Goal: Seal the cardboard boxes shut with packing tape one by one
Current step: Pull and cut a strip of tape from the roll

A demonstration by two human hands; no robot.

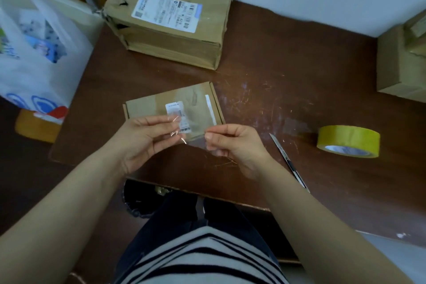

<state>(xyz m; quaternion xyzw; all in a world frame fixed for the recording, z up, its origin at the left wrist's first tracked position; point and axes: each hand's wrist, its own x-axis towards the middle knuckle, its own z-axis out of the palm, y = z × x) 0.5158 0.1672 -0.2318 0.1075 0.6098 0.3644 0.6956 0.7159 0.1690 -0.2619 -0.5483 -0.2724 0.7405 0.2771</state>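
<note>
A small flat cardboard box (pixel 149 105) with a white label lies on the brown table (pixel 265 76). Above its near edge I hold a clear strip of packing tape (pixel 193 132) stretched between both hands. My left hand (pixel 143 138) pinches the strip's left end with thumb and fingers. My right hand (pixel 230 143) pinches the right end, fingers curled. The yellow tape roll (pixel 349 140) rests on the table to the right, apart from my hands.
A utility knife (pixel 288 159) lies just right of my right hand. A large cardboard box (pixel 175 14) stands at the back, more boxes (pixel 401 60) at the far right. A white plastic bag (pixel 39 48) sits at the left edge.
</note>
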